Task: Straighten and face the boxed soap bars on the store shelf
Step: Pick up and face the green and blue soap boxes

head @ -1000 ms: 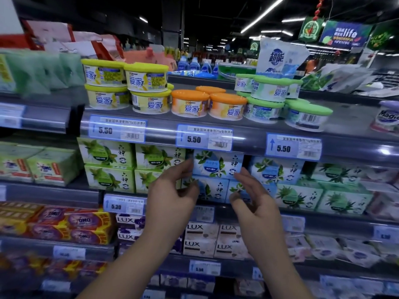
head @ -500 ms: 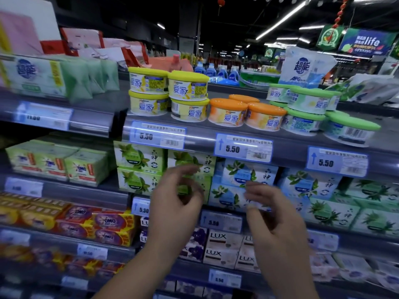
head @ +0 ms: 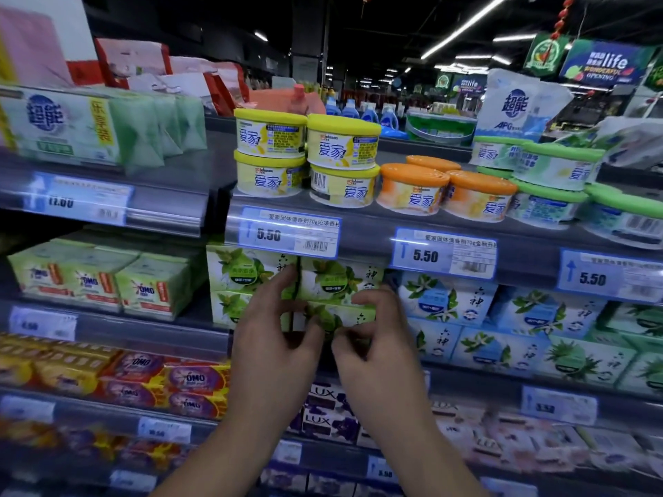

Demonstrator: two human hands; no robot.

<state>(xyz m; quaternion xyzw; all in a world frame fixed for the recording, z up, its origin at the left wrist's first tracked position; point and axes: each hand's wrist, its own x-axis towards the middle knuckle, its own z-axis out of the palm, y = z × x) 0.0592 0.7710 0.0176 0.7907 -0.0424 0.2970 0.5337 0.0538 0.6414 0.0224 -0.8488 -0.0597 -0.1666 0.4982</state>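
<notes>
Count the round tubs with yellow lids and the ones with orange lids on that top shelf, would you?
Yellow-lidded tubs: 4
Orange-lidded tubs: 3
Total: 7

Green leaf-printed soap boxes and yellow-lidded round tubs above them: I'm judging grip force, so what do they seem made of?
Green leaf-printed soap boxes: likely printed cardboard, satin; sharp folded edges, flat faces. Yellow-lidded round tubs: probably moulded plastic, matte lids, glossy label wrap; rounded rims, soft highlights.
</notes>
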